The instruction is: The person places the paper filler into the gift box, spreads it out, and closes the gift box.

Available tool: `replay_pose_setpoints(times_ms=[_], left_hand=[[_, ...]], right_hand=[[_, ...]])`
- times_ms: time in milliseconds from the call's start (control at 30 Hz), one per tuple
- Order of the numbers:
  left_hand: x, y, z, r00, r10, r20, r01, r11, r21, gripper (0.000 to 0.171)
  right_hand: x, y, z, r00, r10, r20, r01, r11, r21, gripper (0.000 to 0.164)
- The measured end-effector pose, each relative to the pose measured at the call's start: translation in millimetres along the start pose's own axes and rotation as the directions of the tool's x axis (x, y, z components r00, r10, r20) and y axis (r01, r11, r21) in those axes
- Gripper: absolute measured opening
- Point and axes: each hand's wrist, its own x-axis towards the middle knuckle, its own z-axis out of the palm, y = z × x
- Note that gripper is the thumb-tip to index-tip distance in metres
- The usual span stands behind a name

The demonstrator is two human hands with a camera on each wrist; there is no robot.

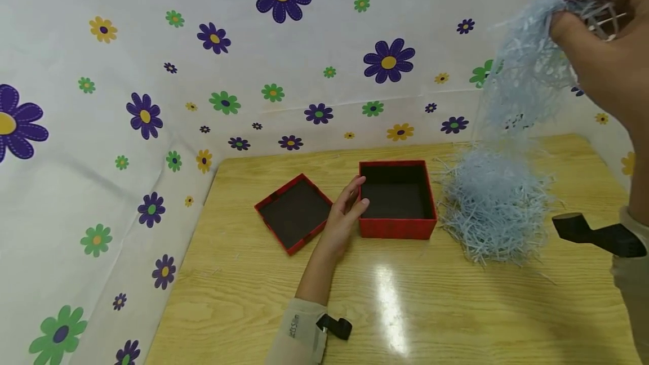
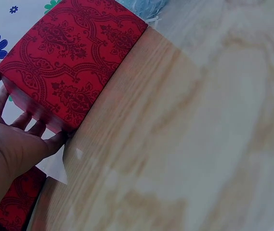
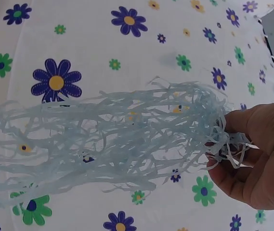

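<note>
Right of the box [image 1: 398, 228], the right hand [image 1: 610, 55] pinches paper shreds [image 1: 524, 58] above their pile [image 1: 494, 210]. The left hand [image 1: 343, 218], fingers spread, touches the box's left side; sleeve lettering [image 1: 293, 325] is hard to read.

We see a yellowish wood-grained surface [image 1: 228, 303], glossy enough to show a bright streak of light [image 1: 390, 308]. Directly on it we find three things — a red-edged lid [image 1: 295, 214] with its dark inside up, an open red box [image 1: 398, 229] beside it, and a loosely spread pile of light-blue shreds [image 1: 494, 218].
</note>
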Motion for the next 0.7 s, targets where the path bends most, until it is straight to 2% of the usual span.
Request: replay_pose_setpoints(times_ms=[200, 367, 500, 700], left_hand=[[-0.2, 0.8, -3.7, 1.000, -0.003, 0.002, 0.003, 1.000, 0.013, 0.051], [1.6, 1.2, -3.2, 1.000, -0.004, 0.001, 0.004, 1.000, 0.020, 0.050], [0.3, -0.8, -2.6, 1.000, 0.006, -0.005, -0.006, 1.000, 0.028, 0.051], [0.8, 0.1, -2.4, 1.000, 0.010, -0.009, -0.009, 1.000, 0.010, 0.052]], right_hand=[[-12, -34, 18, 0.990, -0.073, 0.121, 0.080, 0.996, -0.049, 0.039], [-22, -51, 35, 0.974, -0.109, 0.197, 0.113, 0.994, -0.006, 0.034], [-31, -55, 53, 0.963, -0.126, 0.238, 0.115, 0.992, 0.058, 0.031], [-49, -41, 85, 0.934, -0.135, 0.330, 0.099, 0.987, 0.124, 0.026]])
